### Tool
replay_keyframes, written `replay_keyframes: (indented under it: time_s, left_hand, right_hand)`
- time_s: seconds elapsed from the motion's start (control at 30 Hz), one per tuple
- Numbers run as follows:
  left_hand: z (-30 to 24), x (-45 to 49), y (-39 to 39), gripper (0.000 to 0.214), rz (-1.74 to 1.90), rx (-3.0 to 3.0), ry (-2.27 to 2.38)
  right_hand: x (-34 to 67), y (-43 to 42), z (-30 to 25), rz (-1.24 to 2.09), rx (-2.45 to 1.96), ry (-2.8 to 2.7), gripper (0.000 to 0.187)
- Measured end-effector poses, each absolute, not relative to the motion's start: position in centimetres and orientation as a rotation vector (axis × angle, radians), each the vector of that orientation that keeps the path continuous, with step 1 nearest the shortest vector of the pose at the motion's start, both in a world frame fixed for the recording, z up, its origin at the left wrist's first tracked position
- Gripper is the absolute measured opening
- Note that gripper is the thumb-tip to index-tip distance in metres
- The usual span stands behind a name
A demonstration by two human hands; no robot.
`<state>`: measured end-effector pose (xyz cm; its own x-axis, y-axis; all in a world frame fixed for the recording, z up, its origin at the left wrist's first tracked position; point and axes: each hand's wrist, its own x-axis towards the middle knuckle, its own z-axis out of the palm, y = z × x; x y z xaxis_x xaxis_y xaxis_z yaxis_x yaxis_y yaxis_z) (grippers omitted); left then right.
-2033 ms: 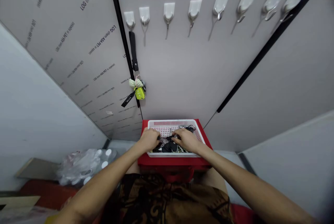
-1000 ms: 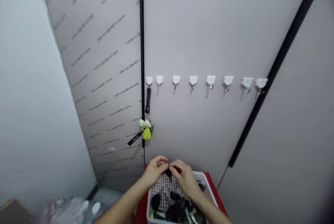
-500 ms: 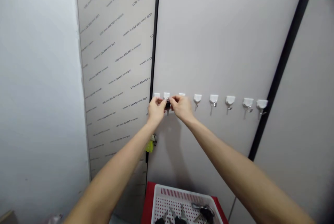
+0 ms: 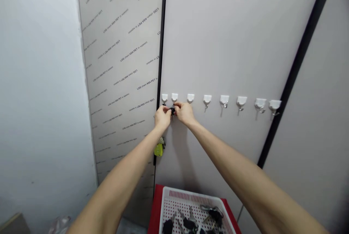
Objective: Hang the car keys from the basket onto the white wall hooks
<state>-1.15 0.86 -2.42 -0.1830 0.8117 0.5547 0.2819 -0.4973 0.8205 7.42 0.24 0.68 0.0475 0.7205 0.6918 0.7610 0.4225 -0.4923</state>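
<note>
Just below the second white hook [image 4: 175, 97] on the door panel, a small black-headed key [image 4: 172, 111] is pinched between my two hands. My left hand [image 4: 162, 118] grips it from the left, fingertips closed. From the right, my right hand [image 4: 184, 113] closes thumb and finger on its upper part, near the hook's metal end. Fingers hide part of the key, and I cannot tell whether it touches the hook. The first white hook [image 4: 164, 97] is above my left hand. Lower down hangs a yellow-green tag [image 4: 158, 149] with small metal pieces.
Several more white hooks [image 4: 224, 100] run in a row to the right. Below, a white perforated basket [image 4: 191, 192] holds several black-headed keys [image 4: 189, 223] and stands on a red surface [image 4: 156, 205]. A black vertical strip [image 4: 161, 45] edges the panel on the left.
Both hands and the key have dropped slightly away from the second hook's plate, my right hand also shifting left. The third hook's plate is more fully visible. The view has tilted slightly.
</note>
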Motion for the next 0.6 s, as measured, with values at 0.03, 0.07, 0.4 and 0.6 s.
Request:
replay_keyframes:
  time_s: [0.03, 0.07, 0.4, 0.6]
  left_hand:
    - [-2.7, -1.3, 0.6, 0.011, 1.731, 1.701, 1.268]
    - [-3.2, -1.4, 0.3, 0.012, 1.735, 1.734, 1.276]
    - [-18.7, -1.7, -7.1, 0.023, 1.163, 2.181, 1.241]
    - [-25.8, -2.2, -8.4, 0.023, 0.766, 2.347, 1.328]
  right_hand:
    - [7.5, 0.0, 0.5, -0.056, -1.292, -1.676, 0.027]
    - [7.6, -0.4, 0.1, -0.077, -1.270, -1.673, 0.028]
    - [15.9, -8.5, -15.8, 0.057, -1.623, -2.174, 0.021]
    - [20.2, -13.0, -23.5, 0.094, -1.914, -2.404, 0.026]
